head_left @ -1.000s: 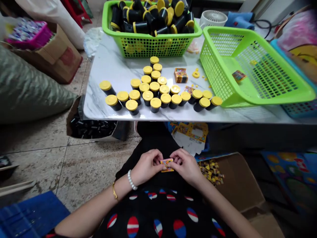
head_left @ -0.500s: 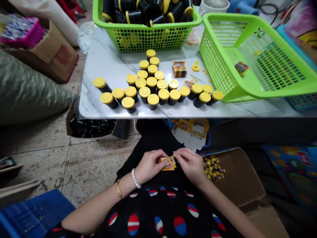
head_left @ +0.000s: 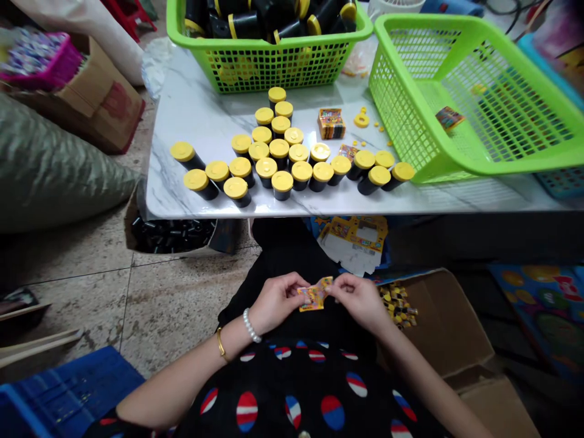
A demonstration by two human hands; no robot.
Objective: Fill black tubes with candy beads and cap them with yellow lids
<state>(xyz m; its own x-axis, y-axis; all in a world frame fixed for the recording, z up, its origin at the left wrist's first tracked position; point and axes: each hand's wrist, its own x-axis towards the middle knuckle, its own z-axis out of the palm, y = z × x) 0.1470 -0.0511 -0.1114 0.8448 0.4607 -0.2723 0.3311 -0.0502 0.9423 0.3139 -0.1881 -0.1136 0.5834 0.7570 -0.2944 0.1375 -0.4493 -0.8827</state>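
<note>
Over my lap, my left hand (head_left: 280, 301) pinches small orange printed labels (head_left: 311, 298) between thumb and fingers. My right hand (head_left: 358, 299) is closed on the raised corner of one label (head_left: 325, 282), which bends up and away from the rest. Whether that piece is fully apart from the others, I cannot tell. Beyond my hands, several black canisters with yellow lids (head_left: 278, 149) stand upright on the white table (head_left: 205, 128). A stack of similar printed pieces (head_left: 331, 124) lies behind them, and one loose label (head_left: 348, 151) is close to the lids.
A green basket (head_left: 274, 67) full of black canisters stands at the back. Another green basket (head_left: 456, 173) on the right holds a printed piece. A cardboard box (head_left: 449, 316) with small yellow-and-black pieces is below right. A box of black parts (head_left: 173, 234) sits on the floor left.
My right hand has moved slightly right and up, lifting the right side of one label off the others. My left hand has stayed nearly in place.
</note>
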